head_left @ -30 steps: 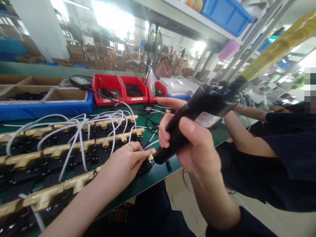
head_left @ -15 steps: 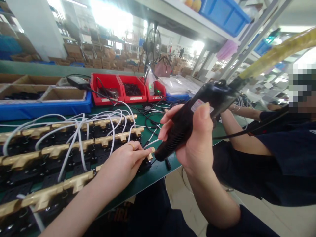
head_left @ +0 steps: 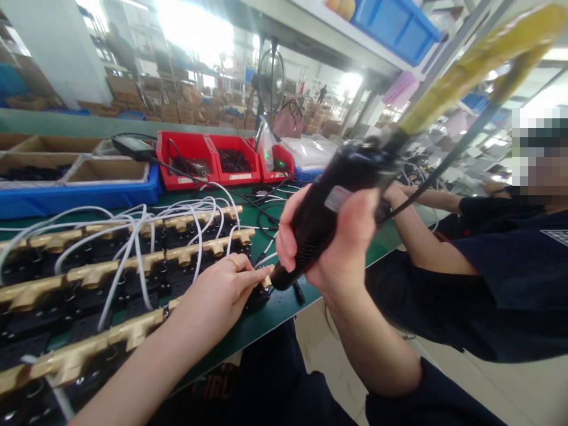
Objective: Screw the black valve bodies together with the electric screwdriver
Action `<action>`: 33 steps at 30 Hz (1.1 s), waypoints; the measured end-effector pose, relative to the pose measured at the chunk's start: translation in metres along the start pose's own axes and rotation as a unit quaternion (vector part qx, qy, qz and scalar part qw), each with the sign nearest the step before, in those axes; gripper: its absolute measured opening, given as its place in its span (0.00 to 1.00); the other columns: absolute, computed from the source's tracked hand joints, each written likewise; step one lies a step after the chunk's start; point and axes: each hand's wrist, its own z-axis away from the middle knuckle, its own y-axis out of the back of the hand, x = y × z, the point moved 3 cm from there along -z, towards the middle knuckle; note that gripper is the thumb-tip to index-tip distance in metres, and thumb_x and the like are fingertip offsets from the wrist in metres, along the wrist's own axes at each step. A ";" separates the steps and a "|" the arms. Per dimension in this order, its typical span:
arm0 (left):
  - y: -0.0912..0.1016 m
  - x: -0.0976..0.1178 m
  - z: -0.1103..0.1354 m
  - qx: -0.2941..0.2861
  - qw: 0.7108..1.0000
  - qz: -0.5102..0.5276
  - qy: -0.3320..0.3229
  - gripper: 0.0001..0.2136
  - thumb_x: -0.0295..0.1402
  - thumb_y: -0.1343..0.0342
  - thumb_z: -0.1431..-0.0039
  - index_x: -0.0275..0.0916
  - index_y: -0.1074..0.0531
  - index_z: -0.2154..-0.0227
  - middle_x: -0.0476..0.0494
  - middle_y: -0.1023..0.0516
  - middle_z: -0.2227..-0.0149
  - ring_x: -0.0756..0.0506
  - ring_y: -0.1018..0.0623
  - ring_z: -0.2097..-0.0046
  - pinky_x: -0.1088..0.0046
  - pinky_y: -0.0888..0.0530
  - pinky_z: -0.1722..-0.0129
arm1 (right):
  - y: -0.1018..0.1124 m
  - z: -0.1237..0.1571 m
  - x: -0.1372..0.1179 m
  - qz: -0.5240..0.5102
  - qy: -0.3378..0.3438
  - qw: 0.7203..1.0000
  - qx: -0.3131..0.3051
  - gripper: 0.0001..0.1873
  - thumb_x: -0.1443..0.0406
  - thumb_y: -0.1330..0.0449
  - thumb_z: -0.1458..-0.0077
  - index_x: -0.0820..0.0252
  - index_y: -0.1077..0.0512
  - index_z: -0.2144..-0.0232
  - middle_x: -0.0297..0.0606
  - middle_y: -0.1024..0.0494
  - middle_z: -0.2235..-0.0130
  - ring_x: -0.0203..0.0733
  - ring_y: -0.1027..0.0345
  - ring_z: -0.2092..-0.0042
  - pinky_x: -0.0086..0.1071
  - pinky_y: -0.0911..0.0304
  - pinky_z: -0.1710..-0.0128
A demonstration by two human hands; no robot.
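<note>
Head view: shows the right hand (head_left: 341, 254) with fingers wrapped around a black power tool (head_left: 313, 228), nose angled down at a brass fitting (head_left: 267, 278) near the edge of the green table (head_left: 279, 310). Shows the left hand (head_left: 224, 290) with fingertips pinched on that fitting, partly covering it. Leaves contact between tool and fitting unclear. Cuts off the brass pipes (head_left: 100, 273) at left. Blurs the yellow-wrapped cable (head_left: 479, 65).

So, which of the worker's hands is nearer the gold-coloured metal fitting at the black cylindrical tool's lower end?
Left: the left hand touches the fitting; the right hand is farther off, above and to its right, gripping the tool.
</note>
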 end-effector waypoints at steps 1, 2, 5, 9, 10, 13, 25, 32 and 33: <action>0.001 0.000 -0.001 -0.001 1.000 -0.002 0.001 0.16 0.28 0.53 0.31 0.45 0.18 0.55 0.45 0.22 0.61 0.45 0.22 0.60 0.69 0.24 0.60 | -0.001 0.001 -0.005 -0.009 -0.002 1.000 -0.006 0.29 0.38 0.38 0.45 0.58 0.26 0.72 0.32 0.32 0.82 0.33 0.41 0.84 0.26 0.47 0.86; 0.002 0.000 -0.001 0.000 1.000 -0.006 0.000 0.16 0.28 0.52 0.31 0.46 0.18 0.55 0.45 0.21 0.61 0.45 0.21 0.60 0.69 0.25 0.60 | -0.004 0.002 -0.009 -0.018 -0.006 1.000 -0.019 0.30 0.36 0.40 0.44 0.57 0.26 0.72 0.32 0.31 0.81 0.33 0.41 0.84 0.26 0.46 0.87; 0.008 0.004 -0.003 -0.003 1.000 -0.020 0.010 0.13 0.28 0.49 0.32 0.45 0.18 0.59 0.46 0.20 0.64 0.43 0.21 0.60 0.67 0.26 0.60 | -0.015 0.006 -0.015 -0.034 -0.030 0.997 -0.056 0.37 0.31 0.51 0.43 0.55 0.26 0.74 0.34 0.30 0.81 0.34 0.39 0.84 0.27 0.45 0.86; 0.009 0.007 -0.005 -0.022 0.999 -0.010 0.039 0.14 0.29 0.51 0.31 0.40 0.19 0.64 0.44 0.20 0.64 0.41 0.20 0.58 0.64 0.27 0.58 | -0.027 0.008 -0.014 0.044 -0.027 0.998 -0.034 0.43 0.28 0.54 0.44 0.59 0.27 0.77 0.35 0.36 0.85 0.34 0.41 0.85 0.28 0.46 0.87; 0.009 0.007 -0.006 -0.020 0.999 -0.007 0.036 0.16 0.29 0.53 0.30 0.39 0.19 0.66 0.44 0.20 0.65 0.41 0.21 0.59 0.64 0.27 0.58 | -0.029 0.008 -0.013 0.053 -0.028 0.998 -0.036 0.44 0.28 0.54 0.45 0.60 0.27 0.78 0.35 0.36 0.86 0.35 0.41 0.85 0.28 0.46 0.87; 0.008 0.007 -0.006 -0.005 1.000 -0.003 0.024 0.21 0.27 0.59 0.30 0.40 0.20 0.68 0.45 0.20 0.67 0.42 0.21 0.61 0.65 0.29 0.60 | -0.030 0.007 -0.008 0.019 -0.033 0.998 -0.043 0.40 0.30 0.49 0.44 0.59 0.27 0.76 0.33 0.36 0.84 0.35 0.41 0.84 0.29 0.44 0.85; 0.010 0.006 -0.006 0.003 1.000 -0.009 0.021 0.21 0.27 0.58 0.30 0.42 0.20 0.68 0.47 0.22 0.68 0.44 0.23 0.61 0.67 0.31 0.60 | -0.032 0.004 -0.009 0.026 -0.060 0.998 -0.024 0.42 0.25 0.50 0.51 0.58 0.29 0.76 0.33 0.35 0.85 0.36 0.41 0.85 0.30 0.43 0.86; 0.008 0.004 -0.009 0.008 1.000 0.004 0.030 0.14 0.23 0.50 0.36 0.42 0.19 0.68 0.47 0.21 0.68 0.43 0.21 0.62 0.67 0.29 0.62 | -0.028 0.008 -0.002 -0.006 -0.065 0.997 -0.030 0.34 0.32 0.38 0.52 0.57 0.28 0.74 0.30 0.34 0.85 0.35 0.41 0.85 0.29 0.45 0.85; 0.008 0.004 -0.009 0.007 1.000 0.007 0.028 0.14 0.24 0.50 0.36 0.42 0.19 0.68 0.47 0.21 0.68 0.43 0.21 0.62 0.67 0.29 0.62 | -0.028 0.008 -0.003 -0.006 -0.063 0.998 -0.023 0.34 0.32 0.38 0.52 0.58 0.28 0.74 0.31 0.34 0.84 0.35 0.41 0.85 0.29 0.45 0.86</action>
